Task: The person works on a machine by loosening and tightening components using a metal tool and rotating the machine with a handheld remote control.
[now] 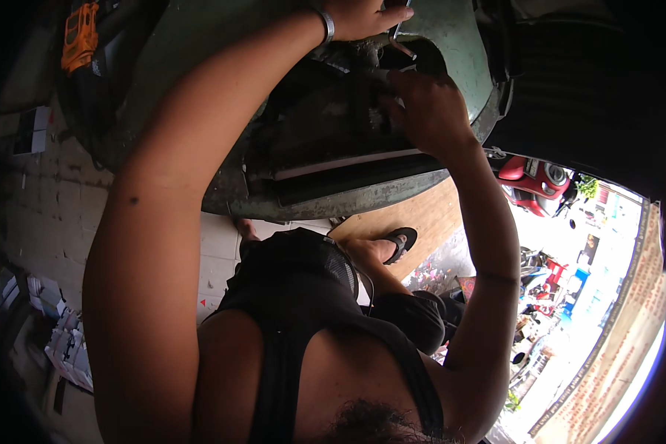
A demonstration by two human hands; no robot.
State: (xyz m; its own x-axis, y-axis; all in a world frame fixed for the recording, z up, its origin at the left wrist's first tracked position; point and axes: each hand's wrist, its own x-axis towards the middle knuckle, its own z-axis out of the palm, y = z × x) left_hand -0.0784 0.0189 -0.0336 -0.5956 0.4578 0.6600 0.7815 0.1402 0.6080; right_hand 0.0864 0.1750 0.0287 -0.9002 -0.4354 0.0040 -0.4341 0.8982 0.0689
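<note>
Got the left hand (357, 16) up at the top edge of the frame, silver wristband (328, 26) on, thumb out against a bent metal rod (402, 49). Can't say whether closed around it, with most of the fingers cut off by the edge. Right hand (433, 111) just below and to the right, fingers half curled and blurry, near the rod's lower end and reaching into a dark opening (318, 111). Maybe something pale at the fingertips, but can't tell if gripped. All of this at top centre, over a worn green casing (462, 55) with a pale strip (348, 164) along the opening's near side. Judging by the pose, probably mid-fiddle inside the casing, working around the rod. For the next move, would want the rod kept steady up top and a careful feel with the right fingers, given so little light in there. Further out: orange object (72, 55) upper left, tiled floor (74, 200) at left, what look like stacks of paper (70, 351) lower left, wooden board (429, 214) and a dark sandal (405, 240) below the casing, red scooter (522, 174) out in the bright street at right.
</note>
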